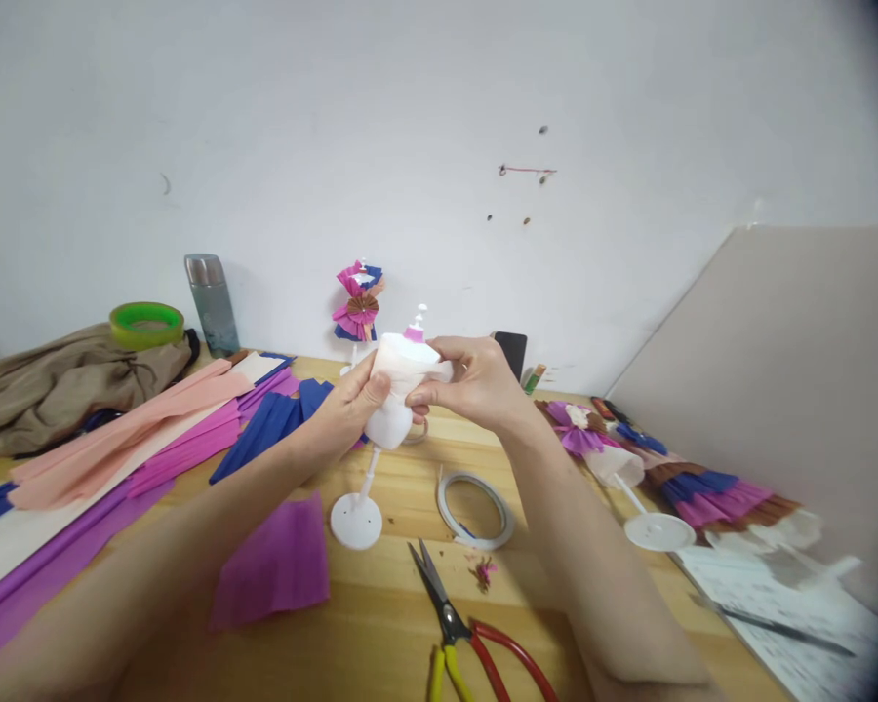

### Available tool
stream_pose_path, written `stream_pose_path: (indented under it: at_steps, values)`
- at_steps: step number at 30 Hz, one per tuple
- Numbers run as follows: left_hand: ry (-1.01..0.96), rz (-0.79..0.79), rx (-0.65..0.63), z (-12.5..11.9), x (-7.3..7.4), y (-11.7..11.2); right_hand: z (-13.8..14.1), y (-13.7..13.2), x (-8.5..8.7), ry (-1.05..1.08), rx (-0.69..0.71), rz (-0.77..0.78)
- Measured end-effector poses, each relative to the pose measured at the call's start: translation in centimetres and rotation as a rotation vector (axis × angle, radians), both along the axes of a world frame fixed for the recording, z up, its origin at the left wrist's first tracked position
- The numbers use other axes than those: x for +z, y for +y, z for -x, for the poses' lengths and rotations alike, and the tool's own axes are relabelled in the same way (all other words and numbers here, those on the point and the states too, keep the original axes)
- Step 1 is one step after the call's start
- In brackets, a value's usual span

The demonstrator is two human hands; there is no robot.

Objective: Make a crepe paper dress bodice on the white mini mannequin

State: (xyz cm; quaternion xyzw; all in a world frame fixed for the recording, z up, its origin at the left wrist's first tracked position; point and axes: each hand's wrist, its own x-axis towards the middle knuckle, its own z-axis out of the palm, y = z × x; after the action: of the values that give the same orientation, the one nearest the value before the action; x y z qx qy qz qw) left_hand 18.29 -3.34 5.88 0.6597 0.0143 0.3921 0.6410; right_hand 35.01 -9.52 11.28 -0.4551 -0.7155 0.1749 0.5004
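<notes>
A small white mannequin [393,409] on a thin stand with a round base [356,521] is lifted slightly over the wooden table [402,604]. White paper is wrapped round its torso. My left hand [351,402] grips the torso from the left, thumb pressed on the paper. My right hand [475,382] pinches the paper at the torso's upper right side. Both hands are closed on it.
Scissors [458,629] with red and yellow handles lie near the front edge. A tape roll [475,507] and a purple crepe piece [278,565] lie by the base. Pink, blue and purple crepe strips [153,429] spread at left. Dressed mannequins stand behind [358,304] and lie at right [629,466].
</notes>
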Motion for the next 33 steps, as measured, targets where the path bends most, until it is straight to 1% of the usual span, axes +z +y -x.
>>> stream_pose_path:
  at_steps: [2,4,6,7,11,14,19,22,26,29,33]
  values:
    - [-0.025,0.013,-0.064,0.0,-0.4,0.2,0.3,-0.4,0.2,0.033,0.067,0.016]
    - [-0.028,0.034,-0.112,0.0,-0.7,0.3,0.5,-0.8,0.5,0.078,0.157,0.066]
    - [-0.020,0.051,-0.143,0.0,-0.8,0.2,0.7,-1.1,0.7,0.083,0.194,0.085]
    - [-0.015,0.057,-0.157,0.0,-0.8,0.2,0.7,-1.1,0.7,0.065,0.174,0.068]
    - [-0.001,0.131,-0.213,0.0,-0.3,0.2,0.4,-0.7,0.6,-0.062,0.013,-0.046]
    - [0.004,0.191,-0.236,0.1,0.2,0.4,0.3,-0.2,0.2,-0.096,-0.018,-0.059]
    - [-0.012,0.213,-0.228,0.3,0.6,0.7,0.3,0.2,-0.2,-0.004,0.059,0.075]
    - [-0.024,0.228,-0.217,0.3,0.6,0.9,0.2,0.1,-0.1,-0.003,0.037,0.110]
    - [-0.064,0.242,-0.142,0.5,0.6,1.3,-0.3,0.1,0.4,-0.091,-0.067,0.012]
    - [-0.084,0.232,-0.091,0.6,0.7,1.5,-0.7,0.1,0.7,-0.119,-0.075,-0.065]
    - [-0.113,0.239,-0.037,0.4,0.5,1.7,-0.7,-0.4,0.8,-0.109,-0.058,-0.072]
